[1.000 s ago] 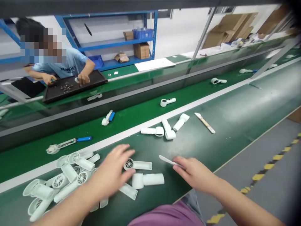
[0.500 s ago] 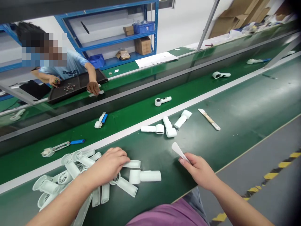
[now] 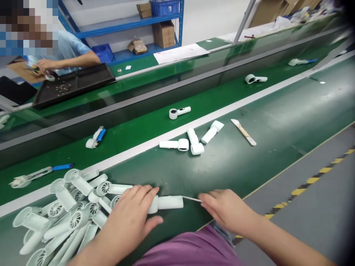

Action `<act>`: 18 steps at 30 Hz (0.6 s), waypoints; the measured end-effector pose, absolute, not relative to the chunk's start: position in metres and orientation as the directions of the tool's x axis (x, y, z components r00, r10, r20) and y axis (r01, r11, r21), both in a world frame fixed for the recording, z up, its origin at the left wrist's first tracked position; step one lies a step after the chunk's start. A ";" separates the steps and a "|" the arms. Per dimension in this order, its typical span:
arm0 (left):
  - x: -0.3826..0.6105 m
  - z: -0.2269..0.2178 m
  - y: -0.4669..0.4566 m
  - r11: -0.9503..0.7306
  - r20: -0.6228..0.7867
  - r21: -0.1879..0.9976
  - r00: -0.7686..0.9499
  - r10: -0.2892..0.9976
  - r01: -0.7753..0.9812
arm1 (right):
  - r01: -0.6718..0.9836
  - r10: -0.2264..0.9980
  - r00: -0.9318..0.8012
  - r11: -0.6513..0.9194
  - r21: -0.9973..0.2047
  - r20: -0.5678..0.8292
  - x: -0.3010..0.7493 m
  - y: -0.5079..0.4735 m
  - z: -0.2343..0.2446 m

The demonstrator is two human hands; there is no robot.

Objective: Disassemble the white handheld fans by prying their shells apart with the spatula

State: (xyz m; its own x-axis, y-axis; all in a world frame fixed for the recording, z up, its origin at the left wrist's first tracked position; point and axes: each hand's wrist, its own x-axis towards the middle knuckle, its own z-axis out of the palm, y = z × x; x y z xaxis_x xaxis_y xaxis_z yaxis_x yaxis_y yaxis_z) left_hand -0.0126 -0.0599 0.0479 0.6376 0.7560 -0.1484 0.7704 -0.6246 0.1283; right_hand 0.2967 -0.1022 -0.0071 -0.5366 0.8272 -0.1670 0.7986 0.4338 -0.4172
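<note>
- Head view: the pale casing lies on the green bench in front of the person, its round head toward the left hand and its handle pointing right.
- A thin white tool meets, or all but meets, the upper corner of the handle's end; whether its tip has gone into a seam is too small to tell.
- The right hand pinches that tool between thumb and fingers. A low, flat angle with light, even pressure should suit the thin edge and spare the plastic.
- The left hand lies over the casing's head, thumb spread away from it; whether the fingers grip is hidden. Bracing the head firmly would stop the piece from turning under the tool.
- The tool points toward the left hand, so a slip could run that way; fingers are best left well back on the head.
- Just left, a pile of pale shells crowds the left forearm; elbow movements there should be small.
- Beyond, three white casings and a brown-and-white strip lie well apart from the hands, leaving working room.
</note>
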 end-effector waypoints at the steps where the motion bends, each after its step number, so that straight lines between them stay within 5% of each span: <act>1: -0.005 0.039 -0.068 -0.609 -0.139 0.119 0.621 0.771 0.784 | 0.795 0.811 -0.561 0.472 -0.381 -0.166 0.295 -0.104 -0.006; 7: 0.003 0.002 -0.083 -0.538 -0.061 0.136 0.549 0.834 0.832 | 0.829 0.832 -0.541 0.501 -0.249 -0.125 0.293 -0.112 -0.015; 18: 0.005 0.011 -0.079 -0.495 -0.077 0.307 0.539 0.839 0.813 | 0.821 0.797 -0.571 0.559 -0.121 -0.194 0.294 -0.101 0.000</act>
State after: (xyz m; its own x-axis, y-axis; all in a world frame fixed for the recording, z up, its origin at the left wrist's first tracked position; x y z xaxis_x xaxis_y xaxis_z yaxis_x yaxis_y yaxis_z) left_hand 0.0049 -0.0785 0.0115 0.5392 0.8386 -0.0771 0.8130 -0.4945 0.3074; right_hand 0.2944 -0.1011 0.0002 -0.5715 0.7973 -0.1944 0.8205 0.5587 -0.1208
